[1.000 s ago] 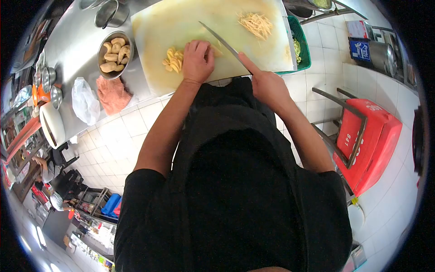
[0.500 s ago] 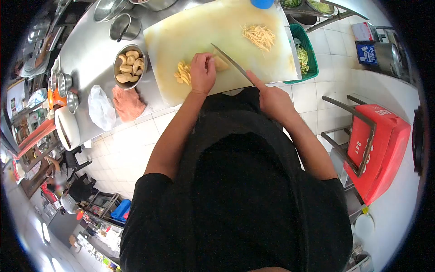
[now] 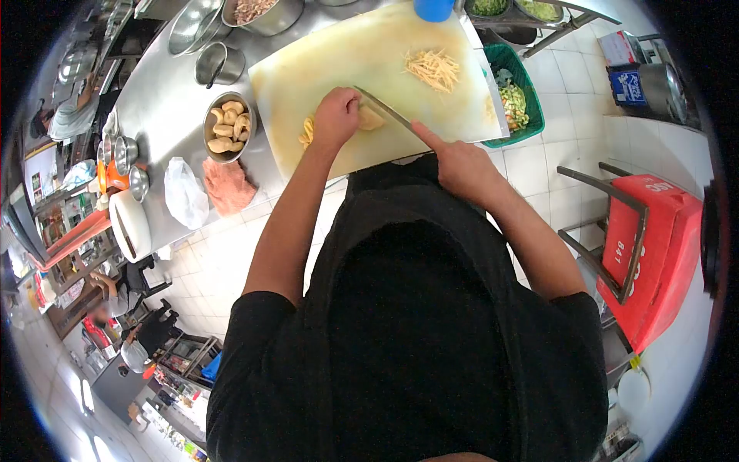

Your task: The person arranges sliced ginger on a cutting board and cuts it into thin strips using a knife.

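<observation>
My right hand [image 3: 469, 173] is closed round the handle of a kitchen knife [image 3: 394, 115], index finger along the top of the blade. The blade slants across a pale yellow peeled root piece [image 3: 372, 119] on the cutting board [image 3: 308, 81]. Fingers curled, my left hand [image 3: 338, 115] is at the left end of that piece, near the knife tip; its fingertips are mostly hidden. Partly covered by the left wrist, yellow slices [image 3: 308, 132] lie on the board. Thin pale strips [image 3: 433, 70] form a pile at the board's right.
Left of the board stand a metal bowl of peeled pieces [image 3: 229, 128], a metal pot [image 3: 220, 64], a pinkish cloth [image 3: 229, 187] and a plastic bag [image 3: 185, 192]. A green basket [image 3: 535, 115] with scraps sits right of the board. A red crate [image 3: 654, 258] is farther right.
The camera view has shifted slightly. My left hand has moved a little up the board, nearer the knife tip, and covers more of the yellow slices. The knife stays over the root piece.
</observation>
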The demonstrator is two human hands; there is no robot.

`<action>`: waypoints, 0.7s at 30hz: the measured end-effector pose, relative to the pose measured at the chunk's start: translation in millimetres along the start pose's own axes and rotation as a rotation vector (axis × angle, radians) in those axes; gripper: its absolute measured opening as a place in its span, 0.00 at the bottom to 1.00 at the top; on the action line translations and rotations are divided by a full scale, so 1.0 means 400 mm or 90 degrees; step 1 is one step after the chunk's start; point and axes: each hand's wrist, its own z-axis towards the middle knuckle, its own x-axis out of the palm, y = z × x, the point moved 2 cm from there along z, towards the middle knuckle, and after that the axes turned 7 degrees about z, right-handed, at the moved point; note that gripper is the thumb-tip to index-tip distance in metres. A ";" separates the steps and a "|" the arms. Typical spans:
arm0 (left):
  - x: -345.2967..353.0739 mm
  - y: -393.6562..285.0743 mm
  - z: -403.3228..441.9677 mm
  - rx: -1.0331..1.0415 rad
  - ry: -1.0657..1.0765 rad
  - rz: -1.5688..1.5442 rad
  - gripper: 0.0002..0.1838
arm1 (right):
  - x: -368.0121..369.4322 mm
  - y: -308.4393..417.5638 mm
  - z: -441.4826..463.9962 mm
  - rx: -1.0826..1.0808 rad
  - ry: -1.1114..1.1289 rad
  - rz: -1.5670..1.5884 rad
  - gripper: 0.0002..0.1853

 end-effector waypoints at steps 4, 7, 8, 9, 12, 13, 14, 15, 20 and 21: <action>-0.003 0.020 0.023 0.016 0.074 0.029 0.05 | 0.006 -0.014 0.008 -0.002 -0.013 -0.002 0.49; -0.001 0.020 0.028 0.007 0.099 0.037 0.04 | 0.034 -0.030 0.033 0.006 -0.034 0.020 0.49; -0.001 0.020 0.031 0.005 0.105 0.041 0.04 | 0.048 -0.043 0.043 -0.004 -0.048 0.037 0.47; -0.005 0.019 0.033 0.001 0.110 0.046 0.04 | 0.057 -0.046 0.050 -0.017 -0.060 0.053 0.45; -0.009 0.015 0.026 0.000 0.100 0.054 0.04 | 0.064 -0.047 0.056 -0.014 -0.084 0.067 0.43; -0.010 0.014 0.023 -0.008 0.097 0.057 0.04 | 0.060 -0.043 0.048 -0.001 -0.091 0.066 0.43; -0.008 0.012 0.025 -0.014 0.093 0.059 0.04 | 0.058 -0.042 0.045 -0.009 -0.092 0.055 0.45; -0.005 0.009 0.026 -0.019 0.090 0.061 0.04 | 0.056 -0.041 0.042 -0.017 -0.094 0.045 0.47; 0.009 0.006 0.021 -0.018 0.031 0.080 0.04 | 0.037 -0.002 0.018 -0.016 -0.058 -0.008 0.50; 0.009 0.004 0.019 -0.013 0.013 0.079 0.04 | 0.036 0.000 0.017 -0.020 -0.063 -0.009 0.50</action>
